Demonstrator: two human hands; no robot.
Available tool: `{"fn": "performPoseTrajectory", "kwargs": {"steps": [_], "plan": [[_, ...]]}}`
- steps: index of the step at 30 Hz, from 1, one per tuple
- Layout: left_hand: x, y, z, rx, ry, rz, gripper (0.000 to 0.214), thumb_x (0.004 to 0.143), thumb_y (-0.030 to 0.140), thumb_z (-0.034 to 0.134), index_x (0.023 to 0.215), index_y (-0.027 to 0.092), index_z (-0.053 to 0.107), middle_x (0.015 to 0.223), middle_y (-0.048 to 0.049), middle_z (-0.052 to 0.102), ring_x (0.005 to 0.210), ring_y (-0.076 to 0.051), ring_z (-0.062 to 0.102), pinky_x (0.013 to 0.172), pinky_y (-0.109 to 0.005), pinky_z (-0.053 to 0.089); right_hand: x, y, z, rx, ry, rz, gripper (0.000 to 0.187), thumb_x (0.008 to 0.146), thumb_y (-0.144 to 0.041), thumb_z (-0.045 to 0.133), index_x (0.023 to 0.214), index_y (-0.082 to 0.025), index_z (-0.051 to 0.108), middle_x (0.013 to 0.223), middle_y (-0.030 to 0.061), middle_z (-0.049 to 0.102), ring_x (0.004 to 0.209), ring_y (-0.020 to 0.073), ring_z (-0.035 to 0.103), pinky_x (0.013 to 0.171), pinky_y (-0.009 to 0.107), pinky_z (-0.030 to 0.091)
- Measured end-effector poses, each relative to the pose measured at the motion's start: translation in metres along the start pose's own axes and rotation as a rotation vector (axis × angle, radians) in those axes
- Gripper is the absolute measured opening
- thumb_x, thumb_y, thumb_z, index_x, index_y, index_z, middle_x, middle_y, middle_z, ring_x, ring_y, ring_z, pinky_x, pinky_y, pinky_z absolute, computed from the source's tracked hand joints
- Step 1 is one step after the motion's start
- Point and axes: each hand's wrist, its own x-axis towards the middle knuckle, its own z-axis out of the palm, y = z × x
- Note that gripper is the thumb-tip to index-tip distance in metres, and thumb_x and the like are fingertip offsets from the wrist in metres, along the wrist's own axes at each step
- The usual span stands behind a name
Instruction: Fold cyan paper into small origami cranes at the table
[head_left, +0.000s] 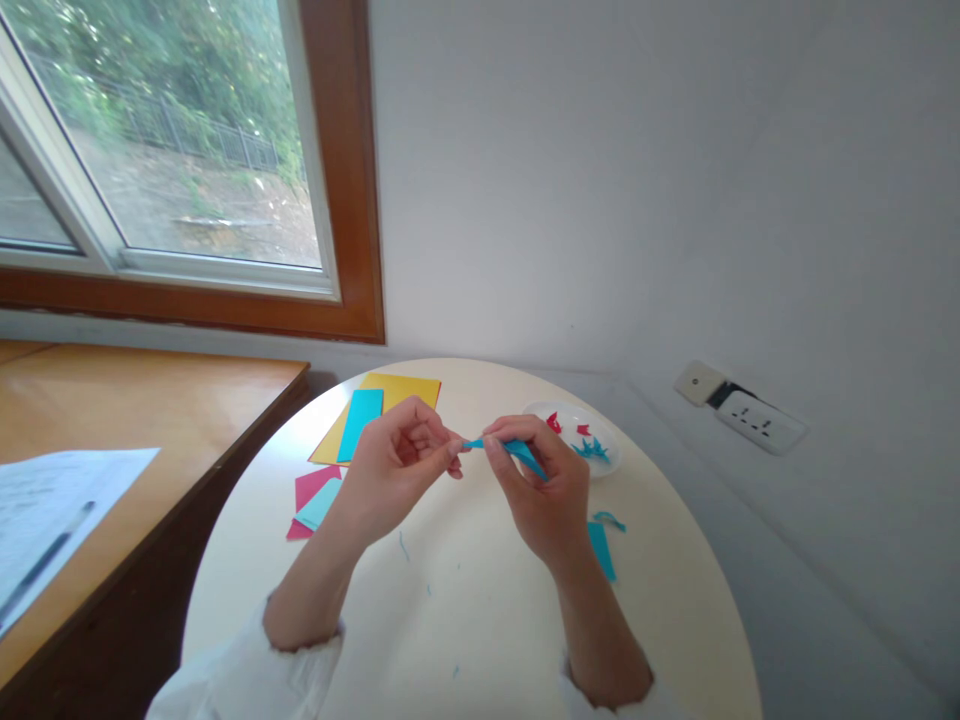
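Observation:
A narrow piece of blue paper (529,457) stretches between my two hands above the round white table. The thumb and fingertips of my left hand (405,460) pinch its thin left end. My right hand (544,480) grips the wider part, which runs back under the fingers toward the palm. Behind my right hand, a clear plastic plate (616,462) holds small red paper pieces (553,423) and spiky blue paper pieces (591,449). Part of that plate is hidden by the hand.
Left of my hands lie yellow paper (409,388), a blue strip (361,425), and pink (311,484) and pale blue paper (319,505). Blue scraps (601,550) sit by my right wrist. A wooden desk (225,385) with a written sheet and pen (49,560) stands left.

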Motion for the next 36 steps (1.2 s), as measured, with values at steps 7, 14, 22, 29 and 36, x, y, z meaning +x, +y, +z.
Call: {"fn": "performPoseTrajectory", "kwargs": {"steps": [7, 14, 22, 29, 36], "plan": [[0.0012, -0.0005, -0.0012, -0.037, -0.099, -0.037, 0.027, 0.070, 0.031, 0.069, 0.073, 0.018, 0.045, 0.061, 0.0019, 0.066, 0.057, -0.013, 0.063, 0.061, -0.027, 0.052, -0.0012, 0.0012, 0.0000, 0.005, -0.037, -0.005, 0.008, 0.078, -0.016, 0.059, 0.072, -0.020, 0.057, 0.075, 0.0012, 0.063, 0.072, 0.0129, 0.060, 0.065, 0.026, 0.050], [0.0010, -0.0020, 0.0001, -0.003, -0.093, -0.050, 0.030, 0.070, 0.034, 0.069, 0.072, 0.019, 0.044, 0.056, 0.0031, 0.064, 0.056, -0.013, 0.063, 0.061, -0.028, 0.051, -0.0018, 0.0024, 0.0005, 0.002, -0.057, -0.013, 0.008, 0.078, -0.016, 0.058, 0.073, -0.021, 0.057, 0.075, 0.0013, 0.064, 0.073, 0.0135, 0.061, 0.066, 0.027, 0.050], [-0.0003, 0.0011, -0.0015, 0.008, -0.109, -0.040, 0.021, 0.074, 0.028, 0.064, 0.073, 0.019, 0.045, 0.059, 0.0025, 0.065, 0.058, -0.013, 0.064, 0.064, -0.027, 0.051, -0.0018, 0.0024, 0.0003, -0.007, -0.053, -0.036, 0.007, 0.079, -0.016, 0.058, 0.073, -0.021, 0.057, 0.076, 0.0022, 0.063, 0.074, 0.0138, 0.061, 0.067, 0.028, 0.051], [-0.0009, 0.0035, -0.0019, -0.014, -0.109, -0.041, 0.021, 0.073, 0.026, 0.063, 0.073, 0.020, 0.043, 0.059, 0.0026, 0.066, 0.057, -0.014, 0.064, 0.062, -0.029, 0.052, -0.0014, 0.0020, -0.0006, -0.020, -0.075, -0.035, 0.008, 0.079, -0.016, 0.057, 0.073, -0.021, 0.057, 0.076, 0.0021, 0.063, 0.073, 0.0140, 0.061, 0.066, 0.028, 0.050], [0.0006, -0.0006, -0.0013, 0.029, -0.119, -0.070, 0.022, 0.076, 0.028, 0.063, 0.075, 0.020, 0.042, 0.057, 0.0031, 0.066, 0.058, -0.014, 0.064, 0.061, -0.027, 0.050, -0.0015, 0.0034, -0.0013, -0.016, -0.100, -0.031, 0.009, 0.078, -0.014, 0.058, 0.073, -0.021, 0.056, 0.076, 0.0015, 0.063, 0.073, 0.0133, 0.060, 0.066, 0.027, 0.049]]}}
